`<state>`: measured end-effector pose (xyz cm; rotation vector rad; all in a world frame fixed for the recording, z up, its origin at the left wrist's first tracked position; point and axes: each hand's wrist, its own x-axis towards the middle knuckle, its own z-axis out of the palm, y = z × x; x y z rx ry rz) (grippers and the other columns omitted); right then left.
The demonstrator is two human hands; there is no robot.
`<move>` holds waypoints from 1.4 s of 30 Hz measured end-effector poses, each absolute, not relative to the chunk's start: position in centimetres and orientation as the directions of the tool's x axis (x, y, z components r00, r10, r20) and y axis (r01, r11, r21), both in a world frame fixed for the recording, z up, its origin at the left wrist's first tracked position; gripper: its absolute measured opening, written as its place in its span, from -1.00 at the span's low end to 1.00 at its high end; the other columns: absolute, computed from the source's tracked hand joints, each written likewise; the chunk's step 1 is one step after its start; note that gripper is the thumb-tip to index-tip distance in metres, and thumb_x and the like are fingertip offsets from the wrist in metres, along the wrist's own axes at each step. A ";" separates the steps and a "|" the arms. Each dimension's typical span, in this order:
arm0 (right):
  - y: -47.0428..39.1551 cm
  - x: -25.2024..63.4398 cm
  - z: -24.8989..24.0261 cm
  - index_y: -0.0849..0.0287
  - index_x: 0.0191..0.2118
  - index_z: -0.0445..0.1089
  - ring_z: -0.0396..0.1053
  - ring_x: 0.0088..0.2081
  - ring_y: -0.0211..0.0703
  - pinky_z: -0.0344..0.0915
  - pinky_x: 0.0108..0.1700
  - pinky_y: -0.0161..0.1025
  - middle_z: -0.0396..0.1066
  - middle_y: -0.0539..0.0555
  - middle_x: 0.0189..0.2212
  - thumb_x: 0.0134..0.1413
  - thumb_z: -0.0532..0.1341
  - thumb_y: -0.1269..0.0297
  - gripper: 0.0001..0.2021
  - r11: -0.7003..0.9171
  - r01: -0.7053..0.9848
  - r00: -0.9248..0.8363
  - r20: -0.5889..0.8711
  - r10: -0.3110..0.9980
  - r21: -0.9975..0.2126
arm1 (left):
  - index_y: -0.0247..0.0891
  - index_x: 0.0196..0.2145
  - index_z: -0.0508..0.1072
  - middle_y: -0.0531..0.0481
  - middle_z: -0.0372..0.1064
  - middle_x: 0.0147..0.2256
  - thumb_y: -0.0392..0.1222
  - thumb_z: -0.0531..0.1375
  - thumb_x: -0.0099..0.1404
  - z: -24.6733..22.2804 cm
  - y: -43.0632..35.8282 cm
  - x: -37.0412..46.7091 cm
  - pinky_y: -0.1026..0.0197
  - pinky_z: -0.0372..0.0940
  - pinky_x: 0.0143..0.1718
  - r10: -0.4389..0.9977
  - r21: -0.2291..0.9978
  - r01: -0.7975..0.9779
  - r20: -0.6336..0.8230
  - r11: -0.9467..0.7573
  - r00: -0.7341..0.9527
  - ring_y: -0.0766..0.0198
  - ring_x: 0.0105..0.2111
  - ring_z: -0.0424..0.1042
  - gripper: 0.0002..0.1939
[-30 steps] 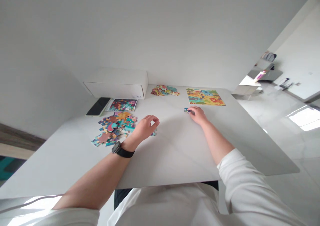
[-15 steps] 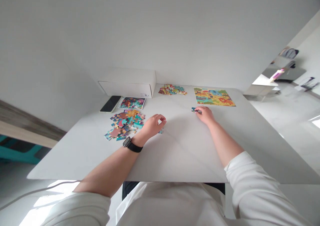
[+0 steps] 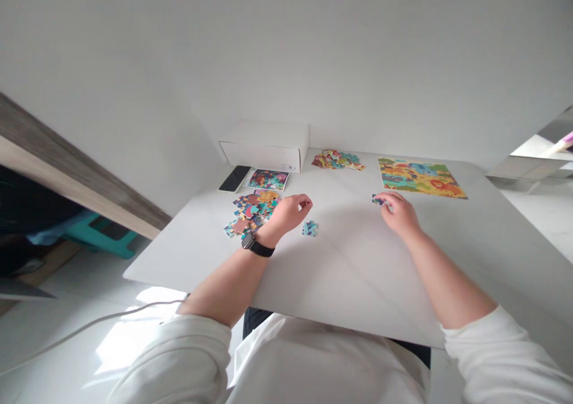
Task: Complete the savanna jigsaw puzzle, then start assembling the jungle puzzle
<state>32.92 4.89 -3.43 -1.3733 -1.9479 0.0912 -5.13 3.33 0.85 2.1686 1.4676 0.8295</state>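
Note:
My left hand (image 3: 289,214), with a black watch (image 3: 257,246) at the wrist, hovers at the right edge of a heap of loose jigsaw pieces (image 3: 248,210). Its fingers are curled in towards the thumb, and nothing shows between them. A light teal group of joined puzzle pieces (image 3: 310,228) lies on the table just right of that hand. Farther right, my right hand (image 3: 400,214) grips a small dark blue puzzle piece (image 3: 376,199) at its fingertips, at the table surface. Part of the piece is hidden by the fingers.
Behind the heap are a colourful picture card (image 3: 268,180), a phone (image 3: 235,179) and a white box (image 3: 262,153). A second heap of pieces (image 3: 338,159) lies by the wall. An assembled animal puzzle (image 3: 421,177) lies at the back right of the white table (image 3: 344,284).
The view has turned left, so everything sits farther right. My left hand has drawn back from the teal pieces, uncovering them. My right hand still has the dark blue piece.

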 end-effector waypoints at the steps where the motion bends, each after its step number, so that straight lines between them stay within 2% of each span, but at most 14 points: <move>1: 4.2 32.2 -3.1 0.04 0.01 0.60 0.62 0.00 0.09 0.54 0.11 0.04 0.65 0.17 -0.01 0.18 0.14 0.46 -0.62 0.428 0.780 -0.176 0.496 0.850 -0.457 | -0.18 -0.29 0.57 -0.02 0.54 -0.38 -0.05 0.18 0.47 1.2 3.6 -5.9 0.20 0.18 -0.30 0.939 0.602 0.722 0.252 -0.341 0.233 0.19 -0.41 0.39 -0.76; 3: 2.9 30.6 -2.6 0.03 0.07 0.58 0.65 -0.13 0.03 0.57 0.00 -0.03 0.69 0.11 -0.09 0.19 0.14 0.47 -0.58 0.441 0.762 -0.229 0.440 0.868 -0.475 | -0.18 -0.38 0.50 0.01 0.43 -0.49 0.07 0.12 0.52 1.9 4.4 -7.7 0.18 0.10 -0.36 0.960 0.574 0.780 0.251 -0.250 0.123 0.20 -0.45 0.32 -0.61; 5: 1.7 29.1 -2.3 0.00 0.13 0.56 0.65 -0.16 0.01 0.56 -0.03 -0.05 0.70 0.06 -0.13 0.22 0.15 0.46 -0.56 0.475 0.742 -0.301 0.399 0.866 -0.472 | -0.18 -0.40 0.46 0.01 0.38 -0.51 0.10 0.05 0.56 2.4 5.2 -9.7 0.17 0.08 -0.36 0.963 0.556 0.816 0.270 -0.157 0.001 0.19 -0.44 0.30 -0.54; 9: 0.3 27.1 -2.4 -0.04 0.12 0.55 0.64 -0.24 -0.03 0.54 -0.08 -0.08 0.71 0.01 -0.15 0.27 0.14 0.43 -0.59 0.534 0.712 -0.420 0.333 0.844 -0.456 | -0.19 -0.25 0.53 -0.10 0.57 -0.25 -0.01 0.13 0.51 2.7 6.5 -13.5 0.17 0.25 -0.19 0.915 0.508 0.860 0.364 -0.039 -0.173 0.10 -0.22 0.47 -0.73; 12: -0.1 26.8 -2.3 -0.04 0.15 0.54 0.63 -0.29 -0.05 0.54 -0.12 -0.10 0.71 0.01 -0.16 0.27 0.15 0.42 -0.58 0.538 0.708 -0.448 0.299 0.843 -0.457 | -0.21 -0.09 0.57 -0.18 0.60 -0.01 -0.12 0.24 0.40 2.1 7.0 -15.1 0.12 0.32 0.02 0.939 0.442 0.897 0.309 -0.003 -0.149 0.01 -0.01 0.52 -0.81; 16: -0.4 27.0 -2.2 -0.06 0.26 0.47 0.63 -0.27 -0.03 0.54 -0.15 -0.10 0.71 0.01 -0.16 0.25 0.18 0.43 -0.49 0.533 0.712 -0.449 0.288 0.846 -0.457 | -0.23 0.14 0.52 -0.28 0.55 0.14 -0.10 0.39 0.26 1.0 7.2 -15.6 0.02 0.34 0.11 0.981 0.346 0.937 0.165 0.040 -0.103 -0.17 0.16 0.50 -0.49; 20: -0.5 27.2 -2.6 -0.07 0.29 0.44 0.65 -0.21 0.00 0.54 -0.13 -0.08 0.70 0.02 -0.14 0.26 0.20 0.41 -0.48 0.537 0.714 -0.459 0.279 0.843 -0.449 | -0.25 0.24 0.45 -0.36 0.54 0.16 -0.07 0.43 0.21 0.3 7.2 -15.6 -0.05 0.34 0.14 0.991 0.259 0.964 0.099 0.057 -0.086 -0.25 0.18 0.49 -0.33; 26: -0.3 27.4 -3.2 -0.02 0.29 0.44 0.65 -0.19 -0.02 0.54 -0.10 -0.11 0.70 0.04 -0.13 0.29 0.21 0.40 -0.51 0.522 0.728 -0.469 0.233 0.852 -0.445 | -0.26 0.21 0.49 -0.36 0.57 0.12 -0.04 0.37 0.30 0.5 7.2 -15.4 -0.04 0.37 0.10 0.993 0.217 0.973 0.060 0.085 -0.100 -0.25 0.15 0.52 -0.44; 29: -0.3 27.3 -3.1 0.00 0.30 0.44 0.65 -0.18 -0.06 0.53 -0.07 -0.15 0.70 0.04 -0.12 0.30 0.21 0.41 -0.51 0.517 0.737 -0.474 0.214 0.854 -0.435 | -0.21 0.16 0.55 -0.29 0.60 0.09 -0.10 0.22 0.43 0.9 7.3 -15.5 0.01 0.38 0.06 0.986 0.247 0.961 0.077 0.124 -0.147 -0.17 0.11 0.55 -0.61; 31: -0.3 27.3 -3.0 0.01 0.30 0.44 0.64 -0.17 -0.08 0.52 -0.07 -0.17 0.70 0.04 -0.11 0.30 0.21 0.41 -0.51 0.514 0.744 -0.475 0.203 0.856 -0.427 | -0.18 0.08 0.60 -0.24 0.63 0.04 -0.13 0.14 0.48 1.2 7.4 -15.7 0.06 0.39 0.01 0.969 0.314 0.934 0.123 0.168 -0.215 -0.09 0.07 0.57 -0.67; 34: -0.4 27.2 -2.8 0.01 0.29 0.45 0.64 -0.19 -0.10 0.51 -0.08 -0.20 0.70 0.04 -0.11 0.30 0.22 0.42 -0.52 0.513 0.747 -0.475 0.200 0.857 -0.424 | -0.19 0.04 0.62 -0.14 0.66 -0.07 -0.13 0.17 0.44 1.5 7.8 -16.4 0.16 0.38 -0.09 0.942 0.477 0.860 0.164 0.182 -0.291 0.03 -0.06 0.60 -0.68; 37: -0.4 27.2 -2.8 0.01 0.27 0.46 0.64 -0.19 -0.10 0.52 -0.08 -0.20 0.70 0.04 -0.13 0.30 0.23 0.42 -0.53 0.515 0.740 -0.475 0.207 0.855 -0.432 | -0.21 0.06 0.61 -0.06 0.66 -0.20 -0.12 0.24 0.36 1.4 8.0 -17.0 0.22 0.35 -0.24 0.959 0.615 0.770 0.076 0.171 -0.273 0.15 -0.26 0.59 -0.64; 39: -0.3 27.2 -2.9 0.01 0.27 0.47 0.64 -0.20 -0.10 0.52 -0.08 -0.19 0.70 0.04 -0.14 0.30 0.22 0.42 -0.54 0.513 0.735 -0.472 0.209 0.857 -0.443 | -0.22 0.03 0.63 -0.05 0.64 -0.27 -0.12 0.26 0.33 1.2 8.0 -17.2 0.23 0.34 -0.28 0.972 0.647 0.745 0.024 0.164 -0.235 0.16 -0.33 0.56 -0.64; 42: -0.2 27.1 -3.2 0.02 0.25 0.47 0.63 -0.22 -0.10 0.52 -0.09 -0.18 0.70 0.04 -0.14 0.29 0.22 0.42 -0.55 0.509 0.728 -0.463 0.217 0.859 -0.459 | -0.22 -0.05 0.68 -0.06 0.62 -0.32 -0.12 0.27 0.32 1.1 8.0 -17.4 0.20 0.35 -0.26 0.982 0.602 0.784 -0.001 0.149 -0.187 0.12 -0.31 0.56 -0.70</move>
